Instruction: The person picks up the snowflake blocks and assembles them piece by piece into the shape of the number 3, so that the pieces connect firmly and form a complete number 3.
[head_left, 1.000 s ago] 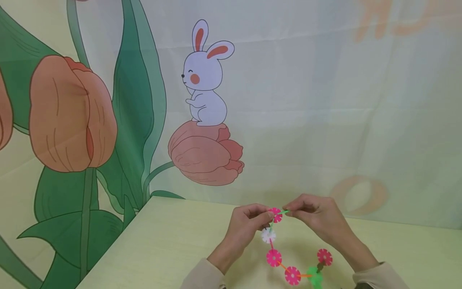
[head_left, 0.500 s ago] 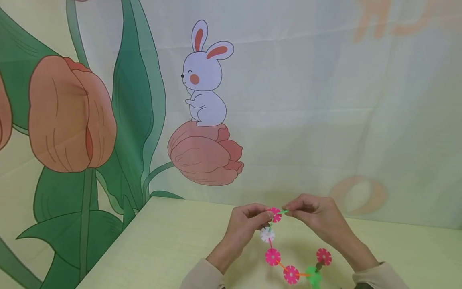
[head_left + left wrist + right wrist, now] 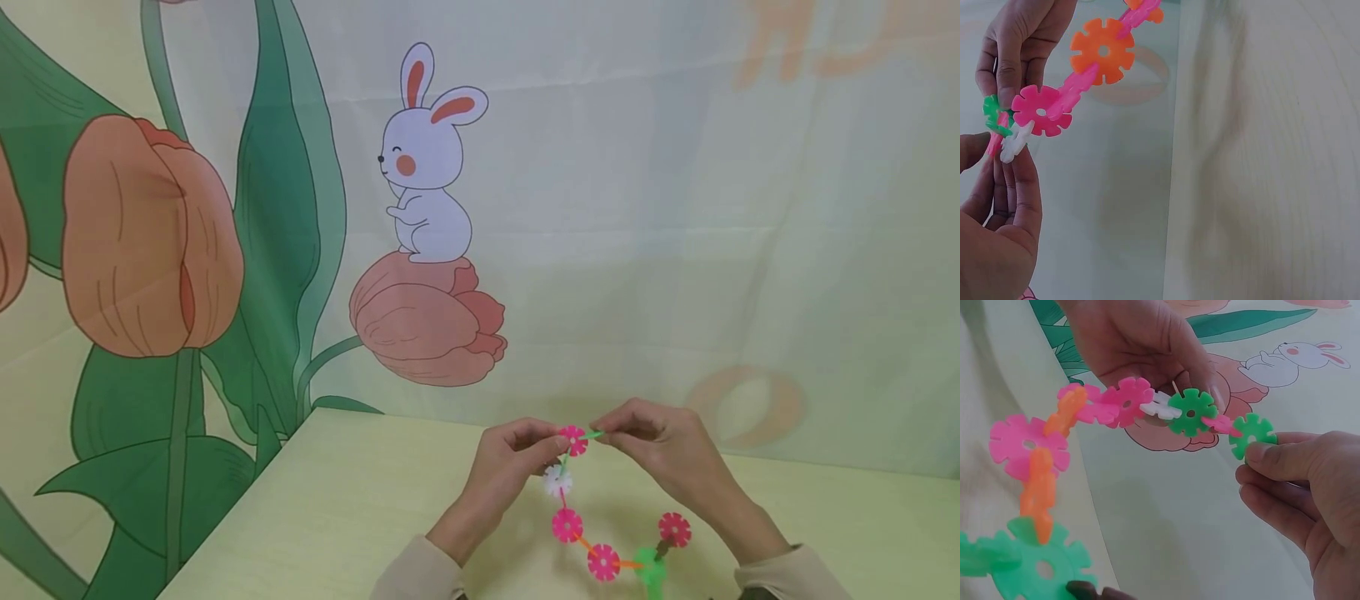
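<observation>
Notched plastic snowflake discs are slotted edge to edge in a chain held off the table. In the head view my left hand (image 3: 506, 471) pinches a pink disc (image 3: 576, 441) near the chain's upper end. My right hand (image 3: 671, 446) pinches the green disc (image 3: 1252, 436) at that end, thumb on its face in the right wrist view. There, this green disc meets the pink disc edge-on. Below hang a white disc (image 3: 557, 480), more pink discs (image 3: 567, 526) and orange ones, then a green disc (image 3: 650, 567). A brown disc (image 3: 663, 547) and a pink disc (image 3: 675, 529) branch off it.
The pale table (image 3: 360, 492) stretches beneath both hands. Close behind it hangs a wall cloth (image 3: 637, 208) printed with tulips and a rabbit. The chain's loose lower part dangles between my forearms.
Both hands keep their grips. My right hand has risen slightly, and the hanging part of the chain has shifted a little upward.
</observation>
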`<state>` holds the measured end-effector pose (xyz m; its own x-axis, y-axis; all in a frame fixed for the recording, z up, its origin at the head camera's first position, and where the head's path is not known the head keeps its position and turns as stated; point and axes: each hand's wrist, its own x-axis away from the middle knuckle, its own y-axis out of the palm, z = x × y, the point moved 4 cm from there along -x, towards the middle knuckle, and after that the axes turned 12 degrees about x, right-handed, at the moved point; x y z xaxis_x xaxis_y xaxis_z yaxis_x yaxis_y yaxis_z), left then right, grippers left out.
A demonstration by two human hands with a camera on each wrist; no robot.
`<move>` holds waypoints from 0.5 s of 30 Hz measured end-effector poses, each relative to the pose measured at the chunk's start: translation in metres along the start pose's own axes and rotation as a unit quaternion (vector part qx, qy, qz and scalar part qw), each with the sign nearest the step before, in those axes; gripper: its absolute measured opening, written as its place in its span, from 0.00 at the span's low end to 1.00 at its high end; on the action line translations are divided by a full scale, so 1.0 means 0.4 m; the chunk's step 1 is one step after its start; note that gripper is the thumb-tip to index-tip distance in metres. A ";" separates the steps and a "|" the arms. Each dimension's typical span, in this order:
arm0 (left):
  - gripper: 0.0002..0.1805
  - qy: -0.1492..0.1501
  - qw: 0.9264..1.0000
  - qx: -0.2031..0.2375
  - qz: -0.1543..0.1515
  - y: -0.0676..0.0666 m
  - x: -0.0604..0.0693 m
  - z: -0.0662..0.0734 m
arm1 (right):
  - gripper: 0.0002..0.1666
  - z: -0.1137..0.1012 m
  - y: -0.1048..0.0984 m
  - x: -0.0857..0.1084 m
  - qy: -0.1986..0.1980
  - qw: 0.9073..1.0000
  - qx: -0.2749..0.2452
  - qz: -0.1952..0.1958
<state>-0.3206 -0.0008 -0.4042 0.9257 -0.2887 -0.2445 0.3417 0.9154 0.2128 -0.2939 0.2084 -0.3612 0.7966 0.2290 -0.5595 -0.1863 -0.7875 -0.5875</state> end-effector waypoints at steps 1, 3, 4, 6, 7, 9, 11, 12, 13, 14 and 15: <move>0.11 0.000 1.000 -0.001 0.001 -0.001 0.000 0.000 | 0.08 -0.001 -0.001 0.000 -0.004 1.000 0.002 0.003; 0.11 0.001 1.000 0.003 0.003 -0.001 0.000 -0.002 | 0.09 -0.003 -0.006 0.000 -0.011 1.000 0.009 0.013; 0.11 0.002 1.000 0.005 0.004 -0.002 -0.001 -0.002 | 0.10 -0.003 -0.007 -0.001 -0.014 1.000 0.013 0.018; 0.11 0.004 1.000 0.011 0.004 -0.001 -0.001 -0.004 | 0.10 -0.004 -0.013 -0.001 -0.017 0.999 0.023 0.027; 0.11 0.004 1.000 0.013 0.004 -0.001 -0.002 -0.004 | 0.11 -0.004 -0.015 -0.001 -0.017 0.999 0.028 0.031; 0.10 0.005 1.000 0.019 0.003 -0.002 -0.003 -0.005 | 0.11 -0.003 -0.021 -0.002 -0.021 0.998 0.039 0.042; 0.10 0.006 1.000 0.022 0.001 -0.002 -0.003 -0.005 | 0.12 -0.004 -0.025 -0.004 -0.027 0.997 0.047 0.052; 0.10 0.008 1.000 0.024 0.000 -0.001 -0.004 -0.005 | 0.12 -0.004 -0.027 -0.005 -0.031 0.997 0.049 0.057; 0.10 0.008 1.000 0.025 -0.001 -0.001 -0.003 -0.005 | 0.12 -0.004 -0.029 -0.005 -0.034 0.996 0.051 0.062; 0.10 0.008 1.000 0.026 -0.001 -0.001 -0.003 -0.005 | 0.13 -0.005 -0.031 -0.005 -0.037 0.996 0.050 0.065; 0.10 0.009 1.000 0.028 -0.001 -0.001 -0.003 -0.004 | 0.13 -0.005 -0.032 -0.006 -0.039 0.996 0.050 0.068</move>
<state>-0.3220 -0.0002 -0.4055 0.9219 -0.2860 -0.2614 0.3533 0.8975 0.2639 -0.2921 0.2169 -0.3512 0.7130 0.1712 -0.6799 -0.3487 -0.7547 -0.5557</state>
